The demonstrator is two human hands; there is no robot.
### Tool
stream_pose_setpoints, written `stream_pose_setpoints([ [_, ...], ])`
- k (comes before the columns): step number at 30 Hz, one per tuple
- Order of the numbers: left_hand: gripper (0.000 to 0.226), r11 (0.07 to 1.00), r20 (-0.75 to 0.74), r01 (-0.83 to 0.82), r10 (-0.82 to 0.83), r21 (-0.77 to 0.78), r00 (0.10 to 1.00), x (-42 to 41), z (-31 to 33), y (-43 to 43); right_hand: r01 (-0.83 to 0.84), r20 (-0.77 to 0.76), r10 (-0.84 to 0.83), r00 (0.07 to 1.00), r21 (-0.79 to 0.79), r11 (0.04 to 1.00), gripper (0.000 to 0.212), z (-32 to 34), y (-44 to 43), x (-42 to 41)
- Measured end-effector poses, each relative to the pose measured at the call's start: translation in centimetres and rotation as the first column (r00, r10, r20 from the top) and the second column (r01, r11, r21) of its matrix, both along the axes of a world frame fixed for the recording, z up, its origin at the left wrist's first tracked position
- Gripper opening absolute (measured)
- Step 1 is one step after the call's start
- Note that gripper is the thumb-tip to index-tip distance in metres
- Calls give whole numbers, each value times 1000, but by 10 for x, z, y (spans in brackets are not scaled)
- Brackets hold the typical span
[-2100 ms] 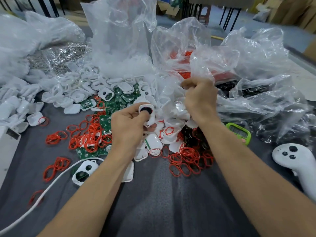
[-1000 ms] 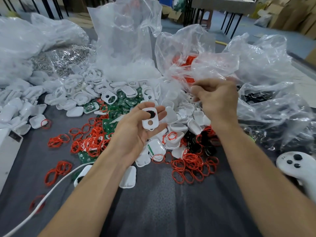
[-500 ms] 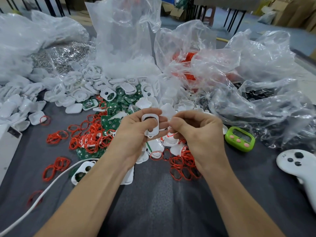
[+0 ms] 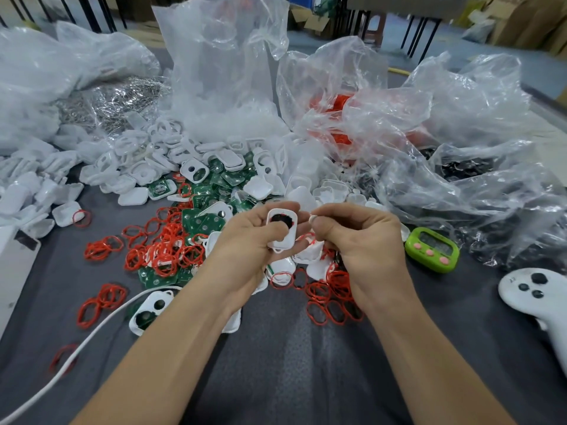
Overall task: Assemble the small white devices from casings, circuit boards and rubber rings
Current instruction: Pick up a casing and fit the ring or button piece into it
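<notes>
My left hand grips a small white casing with a dark opening, thumb across its lower face. My right hand is curled right beside it and pinches a tiny pale part at its fingertips. Beneath both hands lie loose red rubber rings and white casing halves. Green circuit boards are heaped left of my left hand, with more red rings on them. A pile of white casings spreads behind.
Crumpled clear plastic bags crowd the back and right. A green timer and a white controller lie to the right. A white cable runs across the grey cloth at lower left. A white box edge sits far left.
My right hand came back from the bags at the rear right to the casing in my left hand, now pinching a tiny part. My left thumb moved onto the casing's face.
</notes>
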State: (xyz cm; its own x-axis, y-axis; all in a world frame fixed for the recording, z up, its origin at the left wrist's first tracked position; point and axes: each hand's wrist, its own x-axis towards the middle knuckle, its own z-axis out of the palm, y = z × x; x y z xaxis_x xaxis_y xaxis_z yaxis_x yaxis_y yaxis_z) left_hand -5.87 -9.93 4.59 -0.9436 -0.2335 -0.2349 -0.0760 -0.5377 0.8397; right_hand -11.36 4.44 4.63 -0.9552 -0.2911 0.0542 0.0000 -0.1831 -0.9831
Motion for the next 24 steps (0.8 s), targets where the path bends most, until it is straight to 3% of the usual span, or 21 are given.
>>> stream_pose_setpoints([
  [8, 14, 967, 1, -161, 165, -197, 986, 0, -5, 3, 6, 27, -7, 1000, 20, 1000, 23, 1, -3, 2],
  [16, 21, 965, -8, -230, 231, -125, 973, 2, 0, -1, -26, 84, 26, 996, -2, 1000, 31, 2, -1, 1],
  [19, 13, 970, -12, -213, 213, -118, 977, 2, 0, 1, -99, 180, 110, 977, -67, 993, 31, 1, -1, -1],
  [24, 22, 987, -36, -134, 131, -91, 991, 1, -2, 2, -235, 253, 272, 928, -168, 957, 38, 1, 3, -3],
])
